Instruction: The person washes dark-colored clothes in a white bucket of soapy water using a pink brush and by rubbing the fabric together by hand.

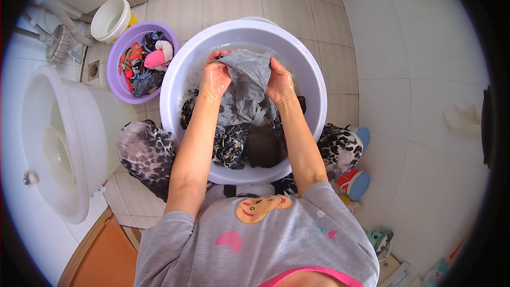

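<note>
I have the grey cloth (247, 77) stretched between both hands, over the far half of the large lavender basin (249, 27): the left hand (216, 77) pinches its left edge, the right hand (280, 82) grips the right, and its lower folds hang into the basin. By my reading, the work is partway along. This one piece is lifted out, while dark patterned garments (228, 146) and a dark brown piece (264, 147) lie in the near half, left to handle. To the left, a smaller purple basin (111, 66) holds more clothes, with a pink-and-white cloth (155, 59) on top; I can't tell whether those are done or waiting.

The basins stand on a pale tiled floor (228, 2). Beyond the purple one sits a white-and-yellow bucket (109, 16); nearer on the left is a big translucent tub (109, 122). A white tiled wall (393, 48) closes the right side.
</note>
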A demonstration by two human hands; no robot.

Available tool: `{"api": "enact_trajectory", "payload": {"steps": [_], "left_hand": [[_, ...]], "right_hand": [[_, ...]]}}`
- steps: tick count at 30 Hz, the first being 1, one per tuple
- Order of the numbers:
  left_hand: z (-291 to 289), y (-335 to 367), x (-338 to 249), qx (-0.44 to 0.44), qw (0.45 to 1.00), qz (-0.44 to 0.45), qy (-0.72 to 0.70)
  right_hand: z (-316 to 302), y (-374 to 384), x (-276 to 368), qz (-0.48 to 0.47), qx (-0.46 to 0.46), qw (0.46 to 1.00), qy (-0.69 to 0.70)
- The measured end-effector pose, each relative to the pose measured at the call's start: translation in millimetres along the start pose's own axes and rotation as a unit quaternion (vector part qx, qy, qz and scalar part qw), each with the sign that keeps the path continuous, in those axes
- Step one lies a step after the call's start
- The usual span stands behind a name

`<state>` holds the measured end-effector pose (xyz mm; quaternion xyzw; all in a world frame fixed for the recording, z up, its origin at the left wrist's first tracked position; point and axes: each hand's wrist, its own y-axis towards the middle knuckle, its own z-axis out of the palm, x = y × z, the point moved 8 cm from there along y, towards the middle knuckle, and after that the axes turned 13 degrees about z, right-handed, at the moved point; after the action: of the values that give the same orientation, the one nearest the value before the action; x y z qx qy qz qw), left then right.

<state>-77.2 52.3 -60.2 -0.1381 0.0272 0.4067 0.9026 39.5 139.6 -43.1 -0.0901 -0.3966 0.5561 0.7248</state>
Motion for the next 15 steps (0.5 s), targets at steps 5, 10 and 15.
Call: {"api": "enact_trajectory", "payload": {"steps": [5, 10, 15], "left_hand": [[-6.6, 3.8, -0.1, -0.035, 0.998, -0.014, 0.047], [8.6, -4.1, 12.2, -0.023, 0.995, -0.078, 0.051], [-17.8, 2.2, 20.5, 0.047, 0.863, -0.082, 0.497]], "right_hand": [[24.3, -16.6, 4.2, 0.012, 0.015, 1.0, 0.02], [20.4, -8.6, 3.0, 0.023, 0.054, 0.997, 0.049], [-27.0, 21.5, 45.2, -0.233, -0.194, 0.884, -0.355]]}}
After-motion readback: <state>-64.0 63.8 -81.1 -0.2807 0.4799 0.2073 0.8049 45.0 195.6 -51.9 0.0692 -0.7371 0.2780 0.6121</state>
